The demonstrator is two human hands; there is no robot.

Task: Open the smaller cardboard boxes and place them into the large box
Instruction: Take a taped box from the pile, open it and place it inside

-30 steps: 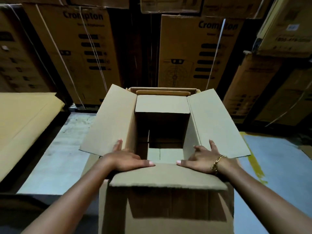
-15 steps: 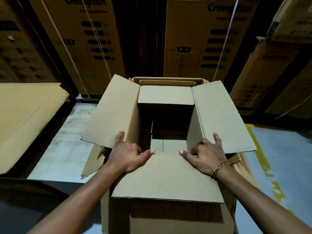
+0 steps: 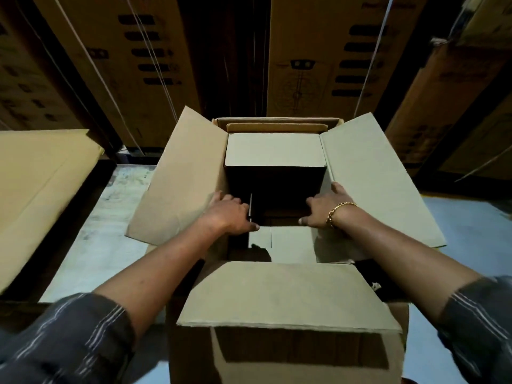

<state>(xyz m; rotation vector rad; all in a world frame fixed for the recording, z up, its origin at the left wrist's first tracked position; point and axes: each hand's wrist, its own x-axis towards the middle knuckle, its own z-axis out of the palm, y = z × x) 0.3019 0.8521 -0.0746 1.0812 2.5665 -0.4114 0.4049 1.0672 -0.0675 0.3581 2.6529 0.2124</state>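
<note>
head view, one frame. an open cardboard box (image 3: 288, 353) stands on the floor (image 3: 91, 245), all four top flaps folded outward: left flap (image 3: 177, 184), right flap (image 3: 376, 184), near flap (image 3: 285, 295), far flap (image 3: 274, 149). inside is dark; only the bottom panels (image 3: 291, 243) show, with a seam between them. no contents can be made out. behind the far flap, more cardboard edges (image 3: 277, 123) stand upright; cannot tell if they belong to a second box.

left hand (image 3: 228, 214) sits at the inner edge of the left flap, fingers curled over the box rim, thumb pointing inward. right hand (image 3: 324, 210), with gold bracelet (image 3: 336, 213) at the wrist, rests on the inner edge of the right flap, fingers bent, gripping the rim there. striped sleeves at both forearms.

printed cartons (image 3: 327, 54) stacked behind. flat cardboard sheet (image 3: 36, 184) at far left.
</note>
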